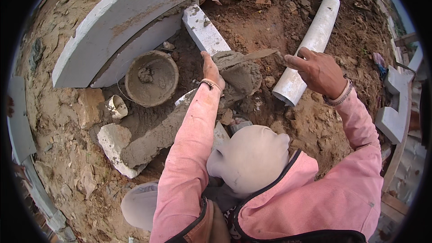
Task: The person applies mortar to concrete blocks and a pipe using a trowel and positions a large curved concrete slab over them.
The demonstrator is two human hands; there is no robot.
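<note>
My left hand point(211, 71), seen edge-on, lies with fingers stretched out along the left side of a lump of wet grey mortar point(243, 80). The mortar sits at the near end of a narrow white block point(204, 29). My right hand point(321, 73) is closed, its fingers pinched around the end of a trowel, whose handle is mostly hidden. The mortar-smeared trowel blade point(254, 56) reaches left over the top of the lump. Beneath my right hand lies a white pipe point(315, 36). Left of my left hand stands a round bucket point(173, 81) with mortar inside.
A large curved white slab point(126, 18) stands at the far left. A small cup point(118, 106) and a mortar-covered white block point(114, 146) lie near the bucket. My light-covered knees point(252, 157) are close below. Notched white pieces point(393, 103) stand at the right edge.
</note>
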